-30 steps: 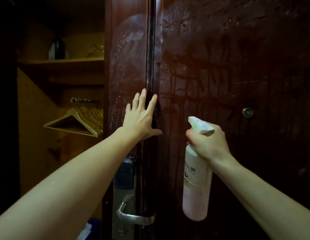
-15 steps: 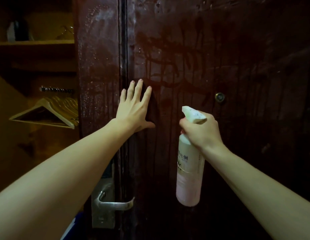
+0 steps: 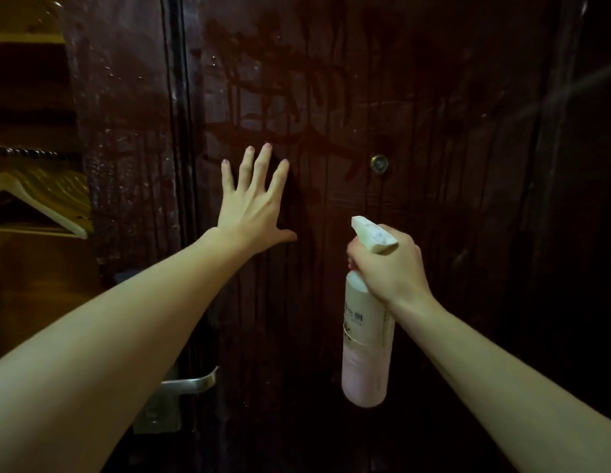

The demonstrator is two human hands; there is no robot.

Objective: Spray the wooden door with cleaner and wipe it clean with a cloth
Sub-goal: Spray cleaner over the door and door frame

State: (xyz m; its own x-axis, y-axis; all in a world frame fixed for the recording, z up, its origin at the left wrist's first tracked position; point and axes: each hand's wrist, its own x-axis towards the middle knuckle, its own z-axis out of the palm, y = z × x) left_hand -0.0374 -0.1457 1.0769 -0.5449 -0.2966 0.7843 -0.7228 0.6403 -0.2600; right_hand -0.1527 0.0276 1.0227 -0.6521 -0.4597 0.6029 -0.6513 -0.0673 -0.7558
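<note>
My left hand (image 3: pixel 253 206) lay flat on the dark reddish-brown wooden door (image 3: pixel 451 233), its fingers (image 3: pixel 261 165) straight and spread apart, holding nothing; I judged it was there to steady the panel against the push of spraying. My right hand (image 3: pixel 389 264) had its fingers curled tight round the neck of a tall pale pink plastic spray bottle (image 3: pixel 365 356), which hung upright just off the wood with its white nozzle (image 3: pixel 369 233) aimed up at the door, probably ready for another squeeze. The door showed wet runs and droplets above and beside my left hand, so it looked well sprayed; no cloth was in view. A small brass peephole (image 3: pixel 379 163) sat to the right of my fingertips. Left of my forearm ran the door's edge, with a silver metal lever handle (image 3: pixel 191 382) low down, and beyond it an open closet with pale wooden hangers (image 3: pixel 41 203). The broad panel to the right gave free room to sweep.
</note>
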